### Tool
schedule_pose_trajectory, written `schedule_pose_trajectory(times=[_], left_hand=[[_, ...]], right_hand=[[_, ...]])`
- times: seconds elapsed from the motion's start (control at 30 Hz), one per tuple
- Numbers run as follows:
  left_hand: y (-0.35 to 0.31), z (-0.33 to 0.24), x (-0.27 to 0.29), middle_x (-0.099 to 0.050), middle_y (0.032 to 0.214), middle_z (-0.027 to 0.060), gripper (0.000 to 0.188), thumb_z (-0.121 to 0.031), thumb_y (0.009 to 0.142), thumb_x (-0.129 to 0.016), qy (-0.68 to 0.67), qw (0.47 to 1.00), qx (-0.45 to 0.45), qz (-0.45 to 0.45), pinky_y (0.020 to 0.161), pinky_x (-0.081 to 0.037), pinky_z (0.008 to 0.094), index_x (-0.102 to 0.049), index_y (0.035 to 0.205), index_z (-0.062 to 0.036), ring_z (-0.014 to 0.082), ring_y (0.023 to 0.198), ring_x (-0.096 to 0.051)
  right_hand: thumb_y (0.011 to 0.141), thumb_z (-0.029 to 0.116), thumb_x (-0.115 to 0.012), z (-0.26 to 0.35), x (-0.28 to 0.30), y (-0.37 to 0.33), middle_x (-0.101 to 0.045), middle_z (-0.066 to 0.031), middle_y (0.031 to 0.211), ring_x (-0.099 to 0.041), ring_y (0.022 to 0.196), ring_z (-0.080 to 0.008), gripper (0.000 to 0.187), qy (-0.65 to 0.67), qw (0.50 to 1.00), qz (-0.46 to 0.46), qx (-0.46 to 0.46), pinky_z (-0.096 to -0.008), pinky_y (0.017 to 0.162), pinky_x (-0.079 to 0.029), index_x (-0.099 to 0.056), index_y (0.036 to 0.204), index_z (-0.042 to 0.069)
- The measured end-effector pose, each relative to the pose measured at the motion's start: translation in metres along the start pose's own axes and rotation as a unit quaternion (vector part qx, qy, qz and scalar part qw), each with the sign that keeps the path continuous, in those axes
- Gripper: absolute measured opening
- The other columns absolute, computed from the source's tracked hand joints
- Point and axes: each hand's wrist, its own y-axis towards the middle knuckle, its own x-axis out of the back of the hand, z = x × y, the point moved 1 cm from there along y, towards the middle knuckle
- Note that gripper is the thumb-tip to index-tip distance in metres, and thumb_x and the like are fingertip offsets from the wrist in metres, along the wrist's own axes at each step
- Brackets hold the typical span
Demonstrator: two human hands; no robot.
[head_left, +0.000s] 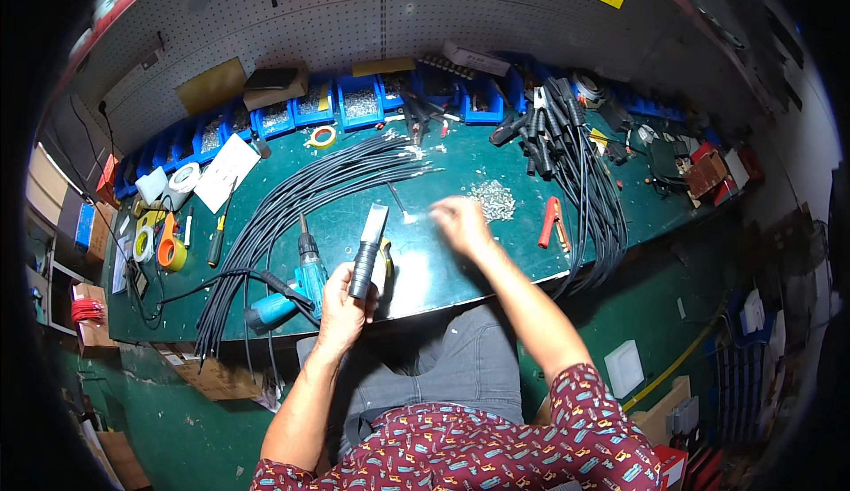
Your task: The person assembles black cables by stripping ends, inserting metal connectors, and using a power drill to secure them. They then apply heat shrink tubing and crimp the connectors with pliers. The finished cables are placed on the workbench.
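Note:
My left hand [345, 309] is wrapped round a black ribbed handle with a pale, flat metal-looking end [368, 247], held tilted up above the near edge of the bench. My right hand [460, 224] is over the bench just left of a pile of small shiny metal parts [492, 201]. Its fingers are curled together; whatever may be between them is too small to make out. A teal power drill [308, 280] lies left of my left hand. Beyond it, a long bundle of black cables [292, 181] curves across the bench. A short black piece with a pale tip [408, 218] lies between my hands.
Blue bins of small parts [360, 104] line the back of the green bench. On the right are a bundle of black-handled cables [575, 163] and a red clamp-like tool [551, 223]. Tape rolls [171, 245] and a screwdriver [216, 241] lie at left.

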Motion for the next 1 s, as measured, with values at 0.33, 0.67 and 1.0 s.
schedule_pose_trajectory(times=[0.33,0.67,1.0], left_hand=[[0.013,-0.012,0.008,-0.066,0.083,0.0053,0.015,-0.012,0.103,-0.061,-0.112,0.994,0.011,-0.011,0.051,-0.048,0.0221,-0.059,0.115,-0.0027,0.0084,0.06,-0.057],[0.018,-0.005,0.006,-0.068,0.085,0.0054,0.021,-0.008,0.101,-0.062,-0.095,0.995,-0.025,-0.029,0.049,-0.047,0.0212,-0.06,0.121,-0.0017,0.0066,0.061,-0.058],[0.004,-0.008,-0.014,-0.069,0.08,0.002,0.022,-0.011,0.103,-0.057,0.076,0.979,-0.163,-0.095,0.049,-0.048,0.0209,-0.059,0.119,0.0033,0.0041,0.059,-0.058]], right_hand=[[0.087,0.021,-0.074,-0.085,0.013,0.069,-0.074,-0.0178,0.105,-0.071,0.104,-0.0375,0.017,-0.28,0.946,0.021,-0.164,-0.047,0.092,-0.057,-0.079,0.1,0.012],[0.087,0.014,-0.076,0.005,-0.019,0.025,-0.073,-0.0054,0.087,-0.065,0.079,-0.0118,0.019,0.218,0.975,0.003,-0.05,-0.0281,0.074,-0.053,-0.073,0.096,-0.003],[0.085,0.001,-0.078,0.135,-0.036,-0.058,-0.064,-0.0043,0.1,-0.062,0.095,-0.0124,0.013,0.338,0.941,-0.003,0.02,-0.0245,0.077,-0.053,-0.073,0.097,-0.001]])
